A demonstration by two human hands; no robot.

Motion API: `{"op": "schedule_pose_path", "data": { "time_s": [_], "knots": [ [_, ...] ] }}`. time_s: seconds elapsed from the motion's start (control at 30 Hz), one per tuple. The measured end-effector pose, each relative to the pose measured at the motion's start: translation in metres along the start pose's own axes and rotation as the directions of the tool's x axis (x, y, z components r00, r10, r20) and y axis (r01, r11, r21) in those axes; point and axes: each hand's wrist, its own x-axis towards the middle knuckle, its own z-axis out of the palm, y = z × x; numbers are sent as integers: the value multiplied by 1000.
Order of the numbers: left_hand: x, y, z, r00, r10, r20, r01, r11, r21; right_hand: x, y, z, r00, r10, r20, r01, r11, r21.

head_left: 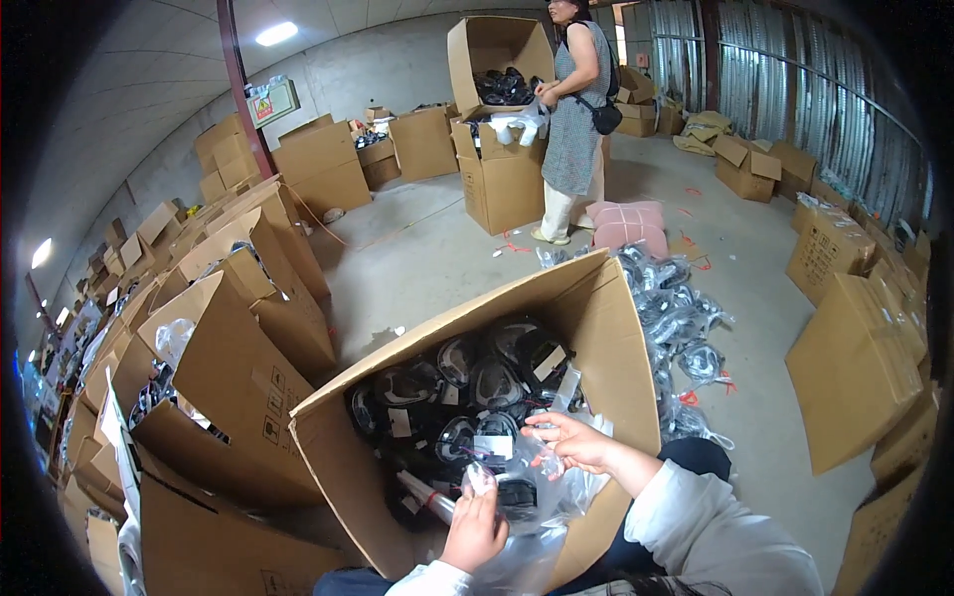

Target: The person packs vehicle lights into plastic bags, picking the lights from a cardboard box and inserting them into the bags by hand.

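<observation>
A large open cardboard box [621,348] stands before me, with several black rounded parts [497,382] inside; they have glossy faces and some carry white labels, but their exact kind is unclear. Over the near right part of the box, my left hand [477,524] pinches the edge of a clear plastic bag [532,492]. Just to its right, my right hand [576,444] has its fingers curled at the bag's upper edge. A dark part shows through or beneath the film. Left of my left hand lies a rolled whitish plastic bundle [425,495] with a red band.
Clear-bagged dark parts [676,318] lie piled on the floor beyond the box's right side. Opened cartons [234,382] crowd the left; more cartons [845,368] stand right. Beyond, a person [576,109] stands beside stacked boxes [502,184] and a pink sack [631,226].
</observation>
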Motion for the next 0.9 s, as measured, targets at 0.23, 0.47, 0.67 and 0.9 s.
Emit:
{"op": "schedule_pose_path", "data": {
  "time_s": [0.23,0.47,0.67,0.9],
  "knots": [
    [-5,10,-6,989,82,125,-72,994,-88,0,11,6,996,-50,78,63,982,-176],
    [-5,21,-10,959,277,63,-275,961,-32,5,23,16,949,-138,282,234,911,-339],
    [-7,20,-12,964,254,79,-251,967,-39,4,35,25,933,-8,360,121,949,-292],
    [-5,21,-13,973,226,43,-224,974,-43,5,39,29,919,-74,387,199,935,-294]
  ]
}}
